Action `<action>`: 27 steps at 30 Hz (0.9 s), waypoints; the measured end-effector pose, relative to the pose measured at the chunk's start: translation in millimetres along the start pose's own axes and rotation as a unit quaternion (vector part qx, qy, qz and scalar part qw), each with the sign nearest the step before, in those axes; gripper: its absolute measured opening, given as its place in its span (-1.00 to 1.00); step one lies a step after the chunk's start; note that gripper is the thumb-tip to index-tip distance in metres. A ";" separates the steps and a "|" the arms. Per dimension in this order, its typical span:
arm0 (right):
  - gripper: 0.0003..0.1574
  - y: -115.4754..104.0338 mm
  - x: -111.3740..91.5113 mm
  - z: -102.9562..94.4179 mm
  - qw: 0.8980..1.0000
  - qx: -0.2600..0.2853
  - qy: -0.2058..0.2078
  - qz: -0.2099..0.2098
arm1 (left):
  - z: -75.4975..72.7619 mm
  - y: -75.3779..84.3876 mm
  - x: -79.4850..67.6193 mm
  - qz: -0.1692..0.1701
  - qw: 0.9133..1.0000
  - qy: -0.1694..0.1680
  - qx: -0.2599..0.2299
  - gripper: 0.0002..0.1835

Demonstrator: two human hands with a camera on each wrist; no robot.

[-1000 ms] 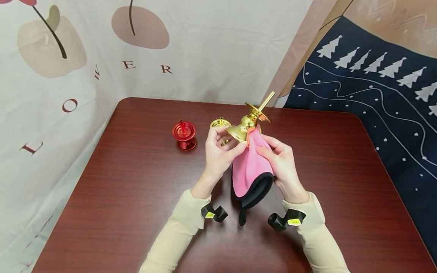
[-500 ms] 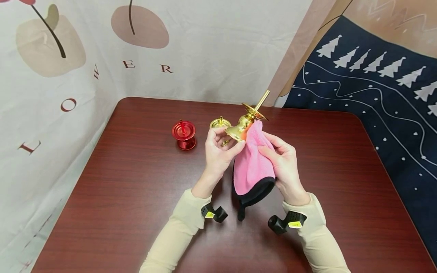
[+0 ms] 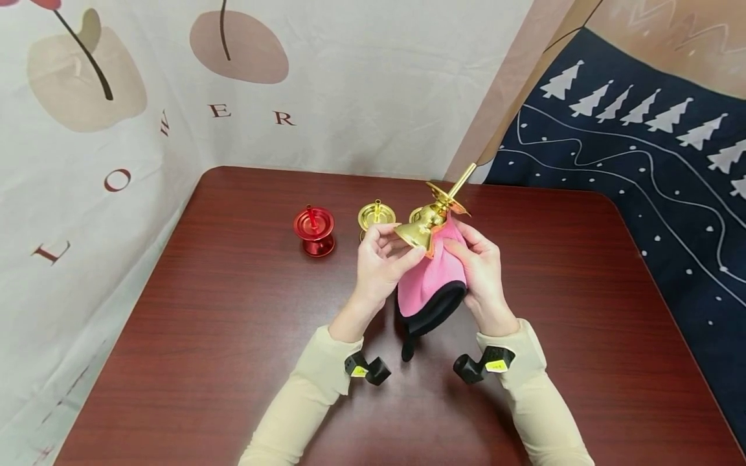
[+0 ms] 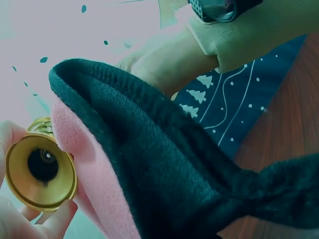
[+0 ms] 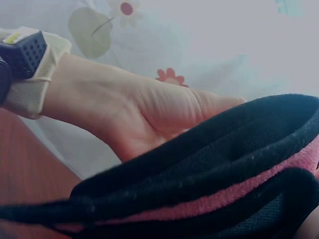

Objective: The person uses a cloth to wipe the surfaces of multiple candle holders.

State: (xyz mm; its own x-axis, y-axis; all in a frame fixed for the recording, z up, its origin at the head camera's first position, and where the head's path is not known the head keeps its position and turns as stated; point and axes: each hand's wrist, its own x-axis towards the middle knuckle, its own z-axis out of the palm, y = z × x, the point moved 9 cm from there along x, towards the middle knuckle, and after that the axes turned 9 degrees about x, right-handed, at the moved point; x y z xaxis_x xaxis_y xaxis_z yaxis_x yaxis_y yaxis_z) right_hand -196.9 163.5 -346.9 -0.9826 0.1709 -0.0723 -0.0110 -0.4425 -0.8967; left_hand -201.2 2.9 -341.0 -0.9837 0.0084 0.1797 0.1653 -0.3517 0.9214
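Head view, candlestick (image 3: pixel 431 213) in left hand (image 3: pixel 377 266)

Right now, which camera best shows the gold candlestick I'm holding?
The head view: the gold candlestick appears nearly whole, side-on. The left wrist view looks mainly into its hollow base; in the right wrist view, I can't discern it.

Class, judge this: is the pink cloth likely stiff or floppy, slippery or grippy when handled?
The pink cloth is probably floppy, since its black edge sags into a curve. Its fuzzy surface suggests it would grip rather than slide.
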 end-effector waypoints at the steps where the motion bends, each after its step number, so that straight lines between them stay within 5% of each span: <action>1: -0.64 -0.2 -1.2 0.0 1.000 0.004 0.000 -0.003 | -0.3 0.2 0.2 0.003 1.000 0.003 0.000 -0.54; 8: -0.62 -15.2 -15.2 4.8 0.997 -0.037 -0.014 -0.063 | -7.3 2.5 4.0 0.023 0.999 0.035 0.016 -0.53; 17: -0.58 -32.4 -28.6 16.7 0.990 -0.066 -0.063 -0.110 | -9.0 -4.8 5.0 -0.004 0.999 0.041 0.018 -0.55; 21: -0.60 -27.9 -25.3 11.6 0.991 -0.068 -0.043 -0.107 | -8.6 -5.0 3.7 -0.018 0.999 0.038 0.014 -0.58; 27: -0.59 -10.6 -13.0 -0.4 0.996 -0.080 0.000 -0.049 | -5.8 -3.6 1.2 -0.026 0.999 0.021 0.019 -0.64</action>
State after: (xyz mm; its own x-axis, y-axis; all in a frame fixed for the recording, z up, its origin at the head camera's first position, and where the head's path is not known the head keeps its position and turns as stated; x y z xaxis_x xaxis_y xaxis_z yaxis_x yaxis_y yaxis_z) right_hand -184.0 166.3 -336.6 -0.9785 0.2055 0.0187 -0.0765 -0.2773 -0.9577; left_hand -203.3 -1.3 -346.1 -0.9930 -0.0130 0.1171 0.1152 -0.3153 0.9420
